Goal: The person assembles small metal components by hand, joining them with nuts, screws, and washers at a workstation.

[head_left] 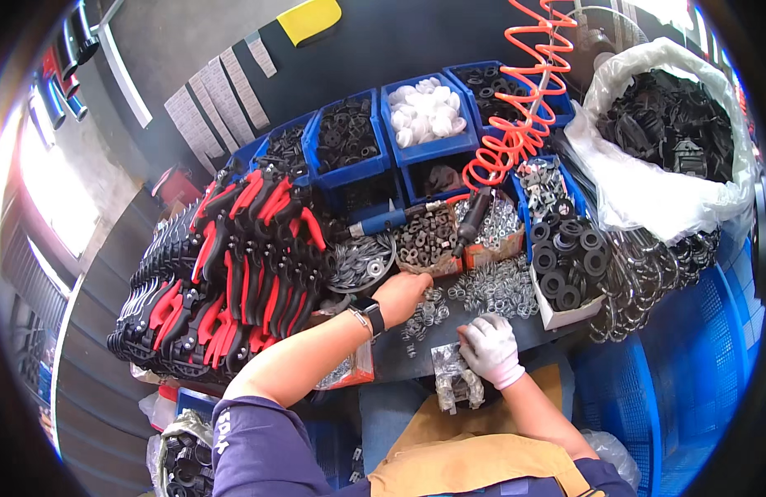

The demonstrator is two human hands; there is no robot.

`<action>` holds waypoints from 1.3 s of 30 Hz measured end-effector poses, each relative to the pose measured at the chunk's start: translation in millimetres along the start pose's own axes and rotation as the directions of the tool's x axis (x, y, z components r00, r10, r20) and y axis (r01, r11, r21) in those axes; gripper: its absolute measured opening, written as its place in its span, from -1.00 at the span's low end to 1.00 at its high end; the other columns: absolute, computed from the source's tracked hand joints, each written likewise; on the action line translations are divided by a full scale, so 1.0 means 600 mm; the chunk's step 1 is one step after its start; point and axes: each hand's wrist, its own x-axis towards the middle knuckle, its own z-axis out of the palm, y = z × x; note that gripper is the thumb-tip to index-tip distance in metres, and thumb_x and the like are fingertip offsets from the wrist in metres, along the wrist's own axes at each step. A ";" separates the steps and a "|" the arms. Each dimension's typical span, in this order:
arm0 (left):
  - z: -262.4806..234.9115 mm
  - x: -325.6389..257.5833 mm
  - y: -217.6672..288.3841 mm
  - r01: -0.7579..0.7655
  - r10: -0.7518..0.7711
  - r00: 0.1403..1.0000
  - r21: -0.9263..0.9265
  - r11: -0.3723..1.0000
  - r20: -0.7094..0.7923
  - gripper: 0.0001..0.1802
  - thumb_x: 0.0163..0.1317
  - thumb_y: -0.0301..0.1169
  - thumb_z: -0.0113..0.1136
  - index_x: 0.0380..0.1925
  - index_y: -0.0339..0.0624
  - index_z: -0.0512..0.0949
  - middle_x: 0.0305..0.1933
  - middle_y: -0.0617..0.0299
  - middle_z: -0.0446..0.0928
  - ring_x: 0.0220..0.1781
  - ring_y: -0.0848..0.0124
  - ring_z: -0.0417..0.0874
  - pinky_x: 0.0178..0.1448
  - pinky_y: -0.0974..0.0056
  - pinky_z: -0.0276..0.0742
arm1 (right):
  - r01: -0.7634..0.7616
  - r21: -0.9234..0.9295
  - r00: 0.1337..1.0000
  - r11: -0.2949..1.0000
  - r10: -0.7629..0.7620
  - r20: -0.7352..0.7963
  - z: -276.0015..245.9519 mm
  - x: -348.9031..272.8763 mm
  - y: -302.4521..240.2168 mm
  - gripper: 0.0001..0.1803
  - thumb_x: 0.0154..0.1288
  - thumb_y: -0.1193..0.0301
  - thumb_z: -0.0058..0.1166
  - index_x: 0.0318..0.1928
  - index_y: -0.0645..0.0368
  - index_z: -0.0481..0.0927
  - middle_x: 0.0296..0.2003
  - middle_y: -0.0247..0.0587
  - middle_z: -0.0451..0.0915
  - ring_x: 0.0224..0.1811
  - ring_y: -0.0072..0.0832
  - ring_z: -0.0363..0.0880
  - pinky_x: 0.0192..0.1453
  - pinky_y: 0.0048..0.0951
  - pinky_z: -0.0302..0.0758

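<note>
My bare left hand (404,296), with a dark watch and a bracelet at the wrist, reaches over the near edge of a box of small dark metal parts (426,235). Its fingers are curled and their tips are hidden, beside a loose pile of small metal springs (428,313). My right hand (491,348) wears a white glove with bare fingertips. Its fingers are bent and pinched together above a worn metal fixture (456,383) at the table's front edge. Whatever lies between those fingertips is too small to make out.
Red-and-black clamp-like tools (242,265) are stacked at left. A dish of washers (362,263), a larger spring pile (499,290) and a box of black rings (568,258) surround my hands. Blue bins (347,170) stand behind; a red coiled hose (515,137) hangs with a dark air tool (474,219).
</note>
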 end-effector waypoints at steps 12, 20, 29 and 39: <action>0.026 -0.031 -0.050 -0.030 0.024 0.991 -0.041 0.999 -0.135 -0.66 -0.08 -0.61 0.26 -0.21 -0.20 0.56 -0.23 0.01 0.59 -0.11 -0.03 0.54 0.00 0.01 0.44 | -0.344 -0.008 0.878 0.939 0.324 0.352 0.112 0.066 -0.065 -0.67 0.18 0.47 -0.10 -0.05 0.30 0.49 -0.16 0.16 0.48 -0.17 0.00 0.58 -0.11 -0.08 0.57; 0.032 -0.024 -0.042 -0.040 0.053 0.971 0.060 0.997 -0.232 -0.81 -0.08 -0.63 0.28 -0.40 -0.25 0.55 -0.41 0.00 0.59 -0.27 0.01 0.62 -0.17 0.08 0.49 | -0.354 0.078 0.898 0.932 0.315 0.307 0.086 0.052 -0.058 -0.59 0.10 0.49 0.01 0.02 0.33 0.47 0.11 0.24 0.40 0.05 0.03 0.50 0.09 -0.14 0.52; 0.028 -0.028 -0.033 -0.022 -0.037 0.951 -0.187 0.982 -0.307 -0.83 0.03 -0.64 0.19 -0.33 -0.27 0.51 -0.34 -0.04 0.56 -0.20 -0.03 0.57 -0.13 0.04 0.45 | -0.338 0.058 0.907 0.939 0.309 0.286 0.068 0.063 -0.061 -0.50 0.06 0.46 0.12 0.05 0.37 0.41 0.14 0.20 0.39 0.08 0.00 0.50 0.14 -0.16 0.49; -0.032 -0.108 0.121 -0.084 -0.456 0.861 -0.946 0.314 -0.228 -0.87 0.30 -0.58 0.09 -0.15 -0.25 0.47 -0.21 0.23 0.54 -0.17 0.46 0.58 -0.17 0.39 0.50 | -0.470 0.853 0.870 0.228 0.281 0.404 0.020 0.106 -0.094 -0.49 0.22 0.25 0.22 0.12 0.22 0.46 0.02 -0.11 0.55 0.07 -0.43 0.51 0.17 -0.36 0.43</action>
